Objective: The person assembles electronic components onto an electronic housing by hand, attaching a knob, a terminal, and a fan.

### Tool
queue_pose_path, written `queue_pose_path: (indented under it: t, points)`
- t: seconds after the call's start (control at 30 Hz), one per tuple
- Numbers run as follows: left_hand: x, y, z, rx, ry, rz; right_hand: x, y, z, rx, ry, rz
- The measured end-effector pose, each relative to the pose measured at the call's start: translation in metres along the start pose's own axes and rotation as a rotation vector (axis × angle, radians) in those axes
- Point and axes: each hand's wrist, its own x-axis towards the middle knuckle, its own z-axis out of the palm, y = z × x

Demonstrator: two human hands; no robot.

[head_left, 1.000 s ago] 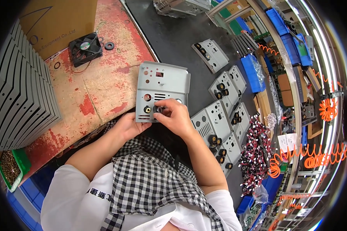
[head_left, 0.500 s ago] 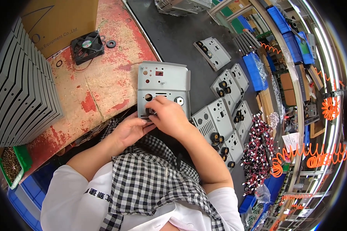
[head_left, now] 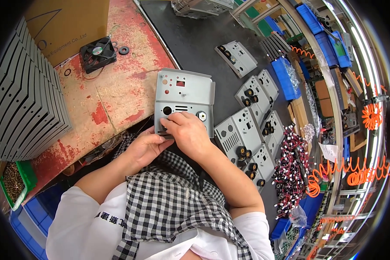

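Observation:
A grey bent sheet-metal panel (head_left: pixel 173 91) with round and square holes and short slots lies in front of me, overhanging the bench's near edge. A nut-topped fitting (head_left: pixel 201 115) stands in its right side. My left hand (head_left: pixel 144 146) grips the panel's near left corner from below, some of its fingers hidden under the metal. My right hand (head_left: pixel 186 132) rests over the panel's lower left part, its thumb and forefinger pinched together beside the large round hole. Whatever is between those fingertips is small, dark and mostly hidden.
Stacked grey panels (head_left: pixel 30 99), a black fan (head_left: pixel 98 54) and a black ring (head_left: pixel 124 50) sit on the worn red bench (head_left: pixel 130 93). More fitted panels (head_left: pixel 240 130) and bundled wires (head_left: pixel 290 173) cover the dark table's right. A green bin (head_left: pixel 28 175) holds small brass-coloured parts.
My right hand's fingers have shifted slightly over the panel's lower left part and turned a little. My left hand keeps its place at the near corner.

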Motion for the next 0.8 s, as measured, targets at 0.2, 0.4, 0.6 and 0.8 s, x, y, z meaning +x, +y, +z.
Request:
queue_pose_path:
  t: [0.2,0.4,0.6,0.8]
  points:
    - [-0.002,-0.004,-0.004,0.024,-0.036,0.025,0.007,-0.004,-0.009,-0.113,-0.151,0.083]
    - [-0.005,0.0,0.004,0.025,-0.006,0.041,0.012,-0.011,-0.011,-0.177,-0.057,0.333]
    - [-0.006,0.005,0.002,0.066,0.025,0.052,0.002,-0.02,-0.036,0.313,-0.068,0.294]
    - [-0.004,0.007,0.003,0.082,0.02,0.048,0.006,-0.021,-0.029,0.333,0.222,0.264]
